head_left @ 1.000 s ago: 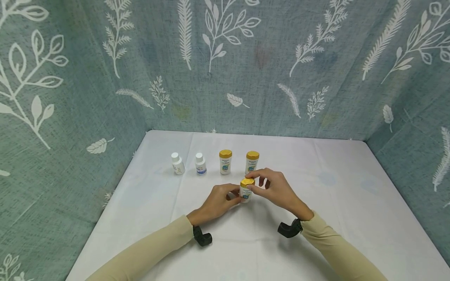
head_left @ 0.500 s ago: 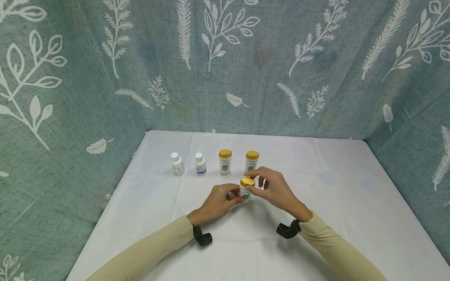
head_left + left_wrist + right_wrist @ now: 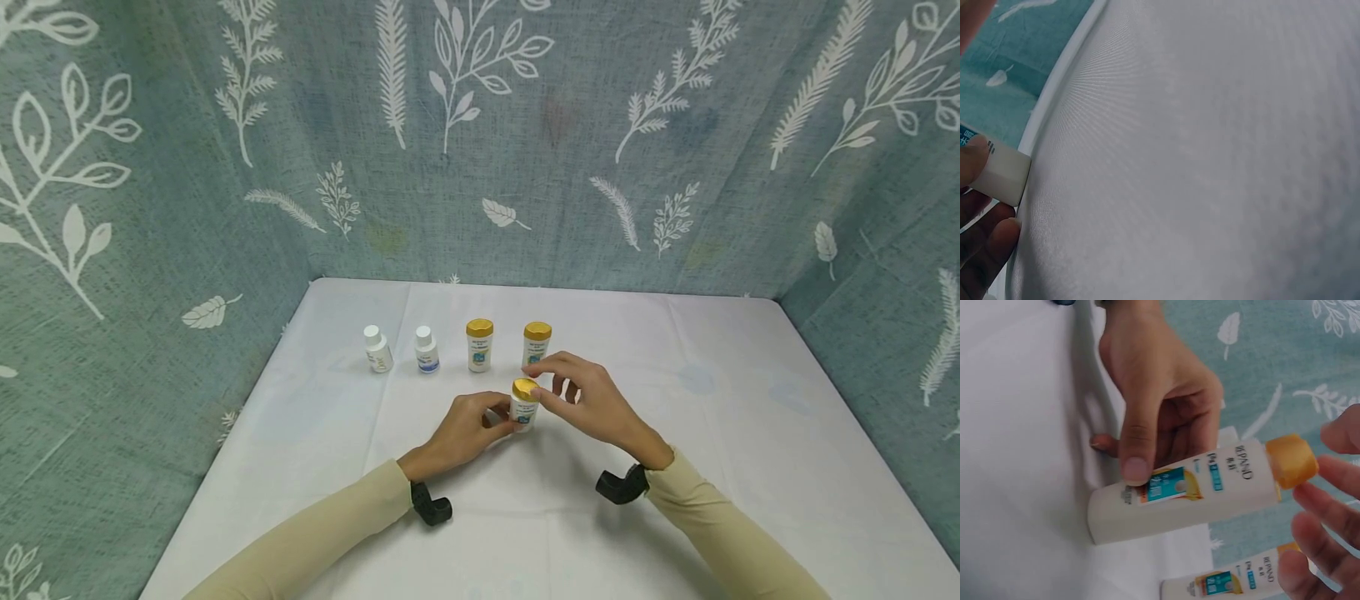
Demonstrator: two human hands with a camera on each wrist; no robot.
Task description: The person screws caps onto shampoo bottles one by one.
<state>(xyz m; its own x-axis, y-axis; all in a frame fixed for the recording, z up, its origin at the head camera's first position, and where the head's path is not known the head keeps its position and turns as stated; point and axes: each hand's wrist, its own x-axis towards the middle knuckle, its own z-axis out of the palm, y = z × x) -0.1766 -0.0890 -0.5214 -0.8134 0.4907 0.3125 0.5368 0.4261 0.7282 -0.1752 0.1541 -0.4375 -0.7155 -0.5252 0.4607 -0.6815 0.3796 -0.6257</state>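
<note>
A small white bottle (image 3: 522, 412) with a yellow cap (image 3: 1291, 460) and a teal label stands upright, its base at the tabletop. My left hand (image 3: 468, 429) grips its lower part, the thumb (image 3: 1137, 440) across the label. In the left wrist view only the white base (image 3: 1007, 170) and some of the fingers show. My right hand (image 3: 588, 398) is spread loosely around the cap, thumb at its near side and index finger raised a little off it. A matching bottle (image 3: 536, 346) stands just behind, partly covered by the right fingers.
Along the back of the white-covered table (image 3: 675, 500) are another yellow-capped bottle (image 3: 480, 346) and two smaller white-capped bottles (image 3: 427, 350), (image 3: 378, 350). Patterned green cloth (image 3: 555, 167) encloses the back and sides. Each wrist wears a black camera mount (image 3: 622, 485).
The right fingers have loosened around the cap and shifted slightly right, leaving more of it visible. The left hand and the bottle have stayed nearly in place.
</note>
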